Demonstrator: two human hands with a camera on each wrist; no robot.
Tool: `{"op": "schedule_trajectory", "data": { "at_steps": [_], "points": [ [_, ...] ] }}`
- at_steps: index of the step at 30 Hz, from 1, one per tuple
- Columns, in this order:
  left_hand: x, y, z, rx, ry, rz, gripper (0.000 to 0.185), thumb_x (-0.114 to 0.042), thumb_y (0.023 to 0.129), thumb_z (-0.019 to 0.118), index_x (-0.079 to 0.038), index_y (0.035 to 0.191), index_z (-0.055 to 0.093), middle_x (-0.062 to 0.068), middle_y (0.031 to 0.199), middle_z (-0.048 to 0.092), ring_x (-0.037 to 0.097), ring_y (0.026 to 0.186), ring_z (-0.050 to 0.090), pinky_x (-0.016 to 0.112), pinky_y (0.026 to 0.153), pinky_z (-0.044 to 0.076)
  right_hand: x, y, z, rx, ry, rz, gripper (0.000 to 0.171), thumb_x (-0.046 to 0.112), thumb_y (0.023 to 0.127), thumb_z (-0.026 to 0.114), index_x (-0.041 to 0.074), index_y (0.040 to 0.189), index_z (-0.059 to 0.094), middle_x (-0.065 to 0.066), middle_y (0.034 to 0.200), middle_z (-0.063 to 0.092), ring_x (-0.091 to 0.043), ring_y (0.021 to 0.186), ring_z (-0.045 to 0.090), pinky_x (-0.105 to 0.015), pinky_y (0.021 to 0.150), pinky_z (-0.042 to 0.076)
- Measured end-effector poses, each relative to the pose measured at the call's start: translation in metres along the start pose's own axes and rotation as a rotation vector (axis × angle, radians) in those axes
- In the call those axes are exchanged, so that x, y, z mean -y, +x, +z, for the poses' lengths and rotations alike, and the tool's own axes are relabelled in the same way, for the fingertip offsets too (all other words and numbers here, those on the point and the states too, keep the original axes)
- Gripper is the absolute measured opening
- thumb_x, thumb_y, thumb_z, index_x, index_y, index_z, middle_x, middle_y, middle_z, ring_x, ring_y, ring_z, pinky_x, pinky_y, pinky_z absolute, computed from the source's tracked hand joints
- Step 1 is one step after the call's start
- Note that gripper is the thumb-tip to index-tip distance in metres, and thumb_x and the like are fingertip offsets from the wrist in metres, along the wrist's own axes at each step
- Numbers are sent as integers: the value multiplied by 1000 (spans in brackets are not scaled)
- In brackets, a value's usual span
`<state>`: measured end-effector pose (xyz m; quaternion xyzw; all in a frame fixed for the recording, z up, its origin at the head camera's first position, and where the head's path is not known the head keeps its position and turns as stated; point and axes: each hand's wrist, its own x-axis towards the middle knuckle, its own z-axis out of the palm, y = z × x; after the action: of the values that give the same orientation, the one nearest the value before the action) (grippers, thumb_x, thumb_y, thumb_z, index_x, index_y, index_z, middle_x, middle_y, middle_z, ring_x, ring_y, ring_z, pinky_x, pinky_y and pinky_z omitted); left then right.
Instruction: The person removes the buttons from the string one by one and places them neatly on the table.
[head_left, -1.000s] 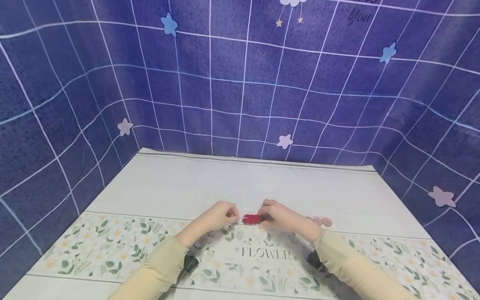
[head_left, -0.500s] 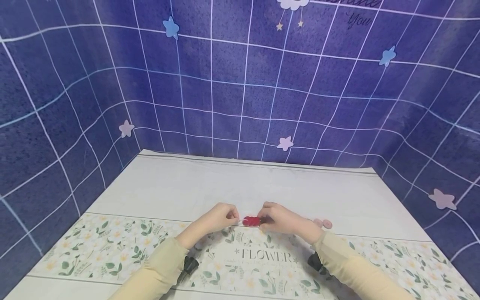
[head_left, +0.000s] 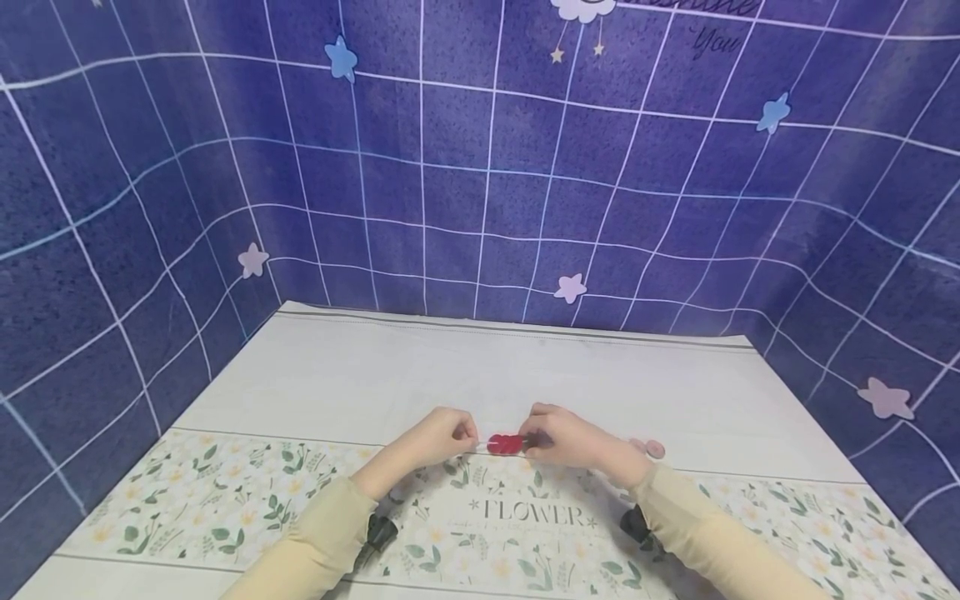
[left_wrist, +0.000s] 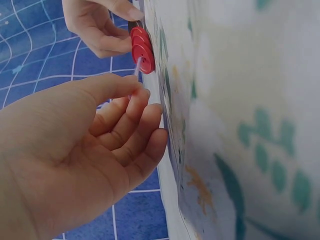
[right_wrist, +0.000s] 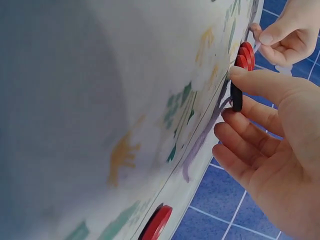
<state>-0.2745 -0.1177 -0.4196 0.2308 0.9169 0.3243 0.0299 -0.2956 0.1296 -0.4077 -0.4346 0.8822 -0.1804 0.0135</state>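
Observation:
Several red buttons (left_wrist: 143, 52) stand stacked face to face on a pale lilac cord (left_wrist: 137, 67) in the left wrist view. My left hand (head_left: 444, 435) pinches the cord between thumb and index finger, just left of the stack. On the other side, my right hand (head_left: 566, 437) pinches a black button (right_wrist: 236, 97) by its edge, right beside the red ones. From that black button the cord's tail (right_wrist: 200, 145) trails down onto the cloth in the right wrist view. In the head view the black button is mostly hidden by the right fingers.
Loose pinkish-looking buttons (head_left: 655, 450) lie on the table beyond the right wrist. One loose red button (right_wrist: 157, 222) appears low in the right wrist view. The flower-print cloth (head_left: 525, 542) covers the near table, and a blue grid curtain (head_left: 480, 167) surrounds the back and sides.
The right hand and the red buttons have shifted slightly to the right. A little more cord shows between the left fingertips and the stack. The left hand stays almost still.

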Motion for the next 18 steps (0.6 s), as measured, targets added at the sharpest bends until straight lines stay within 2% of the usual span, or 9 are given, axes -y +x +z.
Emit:
{"op": "schedule_trajectory", "data": {
  "at_steps": [9, 18],
  "points": [
    [0, 0, 0, 0, 2, -2, 8, -16, 86, 64, -9, 83, 63, -6, 71, 58, 8, 67, 52, 25, 69, 46, -1, -6, -5, -13, 9, 1, 24, 16, 81, 71, 8, 104, 68, 1, 92, 59, -11, 86, 59, -28, 85, 50],
    [1, 0, 0, 5, 3, 13, 7, -15, 87, 63, -9, 82, 63, -6, 71, 58, 8, 67, 51, 25, 68, 46, -4, -9, -6, -25, -30, 4, 26, 16, 81, 71, 6, 105, 67, 0, 92, 59, -12, 87, 58, -30, 86, 50]
  ]
}}
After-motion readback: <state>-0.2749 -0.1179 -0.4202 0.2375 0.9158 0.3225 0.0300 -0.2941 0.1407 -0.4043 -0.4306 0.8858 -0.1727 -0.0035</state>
